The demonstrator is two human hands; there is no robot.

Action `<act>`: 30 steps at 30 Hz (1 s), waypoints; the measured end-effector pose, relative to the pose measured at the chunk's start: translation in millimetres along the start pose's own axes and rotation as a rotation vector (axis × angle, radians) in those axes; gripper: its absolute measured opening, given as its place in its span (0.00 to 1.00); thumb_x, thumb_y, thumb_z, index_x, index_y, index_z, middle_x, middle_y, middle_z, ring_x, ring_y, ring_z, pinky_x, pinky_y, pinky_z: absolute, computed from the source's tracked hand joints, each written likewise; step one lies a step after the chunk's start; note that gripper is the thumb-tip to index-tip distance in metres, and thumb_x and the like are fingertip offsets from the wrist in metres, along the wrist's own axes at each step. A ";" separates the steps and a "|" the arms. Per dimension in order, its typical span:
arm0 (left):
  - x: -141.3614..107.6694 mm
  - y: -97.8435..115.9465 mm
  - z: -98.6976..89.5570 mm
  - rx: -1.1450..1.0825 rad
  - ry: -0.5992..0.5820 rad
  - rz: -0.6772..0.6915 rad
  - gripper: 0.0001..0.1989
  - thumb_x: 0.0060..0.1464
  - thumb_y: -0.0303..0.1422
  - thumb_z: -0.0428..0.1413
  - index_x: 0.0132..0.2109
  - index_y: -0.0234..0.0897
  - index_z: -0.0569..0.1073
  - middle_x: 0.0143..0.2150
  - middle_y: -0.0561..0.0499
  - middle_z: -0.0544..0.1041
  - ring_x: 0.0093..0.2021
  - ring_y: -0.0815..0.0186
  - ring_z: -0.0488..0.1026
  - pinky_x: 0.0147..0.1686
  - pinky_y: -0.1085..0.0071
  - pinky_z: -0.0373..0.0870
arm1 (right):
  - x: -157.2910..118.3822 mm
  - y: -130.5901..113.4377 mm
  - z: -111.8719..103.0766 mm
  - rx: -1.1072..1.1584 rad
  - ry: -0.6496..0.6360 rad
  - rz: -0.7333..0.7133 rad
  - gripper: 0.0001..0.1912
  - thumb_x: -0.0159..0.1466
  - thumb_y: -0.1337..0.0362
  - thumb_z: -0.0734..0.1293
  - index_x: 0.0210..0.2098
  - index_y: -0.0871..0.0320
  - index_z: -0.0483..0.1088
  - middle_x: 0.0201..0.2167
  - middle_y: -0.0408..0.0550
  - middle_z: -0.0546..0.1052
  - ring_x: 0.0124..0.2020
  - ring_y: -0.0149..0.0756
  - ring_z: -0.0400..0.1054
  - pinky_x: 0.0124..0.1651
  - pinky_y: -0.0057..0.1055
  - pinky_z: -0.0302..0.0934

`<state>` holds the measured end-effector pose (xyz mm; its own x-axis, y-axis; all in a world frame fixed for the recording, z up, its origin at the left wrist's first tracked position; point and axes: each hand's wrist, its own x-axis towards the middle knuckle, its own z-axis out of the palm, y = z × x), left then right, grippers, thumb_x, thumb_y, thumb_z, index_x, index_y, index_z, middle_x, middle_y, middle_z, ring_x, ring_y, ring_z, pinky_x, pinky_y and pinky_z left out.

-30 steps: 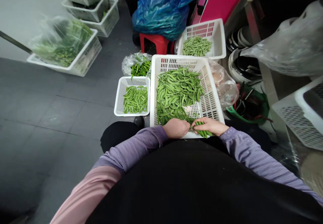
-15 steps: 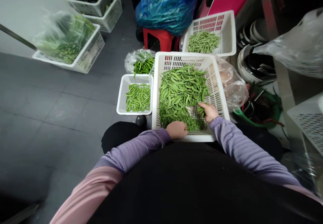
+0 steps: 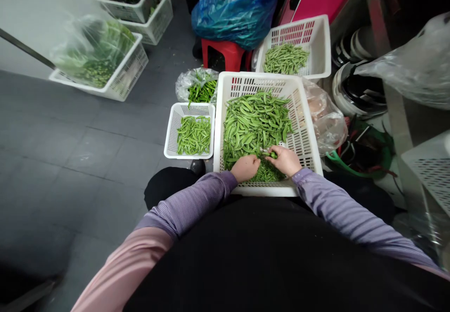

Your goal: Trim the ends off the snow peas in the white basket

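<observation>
A large white plastic basket (image 3: 312,129) rests close to my body with a heap of green pea pods (image 3: 256,119) in it. My right hand (image 3: 286,161) is closed around a few pods over the near part of the basket. Facing it, my left hand (image 3: 245,168) has its fingers pinched together, almost meeting the right fingertips; what lies in the pinch is too small to make out. Beneath both hands lies a pile of small green trimmings (image 3: 269,175), partly covered by them.
Left of the large basket stands a small white basket (image 3: 168,133) of pods, with a plastic bag of green peppers (image 3: 202,90) behind. Farther back are a basket of green beans (image 3: 285,58) and a red stool (image 3: 225,54) under a blue bag (image 3: 235,11). Buckets (image 3: 355,91) line the right.
My right hand has moved left with the pods, toward my left hand. The left hand has risen slightly, and the two now meet above the trimmings.
</observation>
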<state>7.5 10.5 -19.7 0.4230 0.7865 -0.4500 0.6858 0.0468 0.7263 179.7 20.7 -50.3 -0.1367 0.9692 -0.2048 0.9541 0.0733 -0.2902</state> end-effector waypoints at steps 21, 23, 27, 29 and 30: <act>-18.5 -8.6 4.6 0.423 -0.111 0.031 0.13 0.47 0.29 0.47 0.37 0.31 0.73 0.38 0.40 0.73 0.39 0.59 0.72 0.38 0.67 0.67 | -52.4 -12.0 -56.1 0.979 0.180 0.184 0.15 0.46 0.54 0.70 0.26 0.55 0.64 0.21 0.39 0.64 0.23 0.30 0.56 0.29 0.28 0.53; -19.4 -8.2 1.6 0.381 -0.045 0.080 0.19 0.47 0.30 0.49 0.48 0.31 0.69 0.46 0.40 0.69 0.40 0.62 0.72 0.41 0.68 0.67 | -53.8 -7.2 -56.4 1.000 0.170 0.217 0.16 0.45 0.54 0.71 0.26 0.55 0.64 0.21 0.38 0.65 0.22 0.29 0.56 0.28 0.27 0.53; -19.7 1.3 -2.4 0.200 0.025 0.333 0.26 0.51 0.37 0.50 0.56 0.33 0.61 0.50 0.43 0.66 0.44 0.66 0.69 0.46 0.72 0.64 | -55.8 -6.4 -47.5 0.989 0.096 0.177 0.16 0.47 0.53 0.71 0.28 0.56 0.66 0.26 0.41 0.70 0.27 0.32 0.61 0.33 0.29 0.57; -18.3 6.3 -3.1 0.193 -0.059 0.430 0.17 0.55 0.35 0.44 0.48 0.33 0.69 0.43 0.46 0.71 0.43 0.68 0.69 0.45 0.73 0.64 | -55.3 -8.1 -41.8 0.975 0.065 0.141 0.17 0.48 0.52 0.69 0.30 0.57 0.67 0.28 0.42 0.72 0.29 0.33 0.64 0.36 0.30 0.58; -17.5 8.1 -3.6 0.224 -0.110 0.445 0.16 0.56 0.33 0.42 0.42 0.33 0.72 0.39 0.47 0.73 0.40 0.68 0.70 0.44 0.73 0.64 | -55.0 -8.8 -40.1 0.933 0.060 0.126 0.17 0.49 0.51 0.68 0.30 0.57 0.67 0.29 0.43 0.72 0.29 0.34 0.64 0.36 0.31 0.59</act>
<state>3.5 -0.7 -4.1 0.7549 0.6297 -0.1833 0.5298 -0.4207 0.7364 189.6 -23.9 1.0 -0.0079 0.9696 -0.2446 0.3590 -0.2255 -0.9057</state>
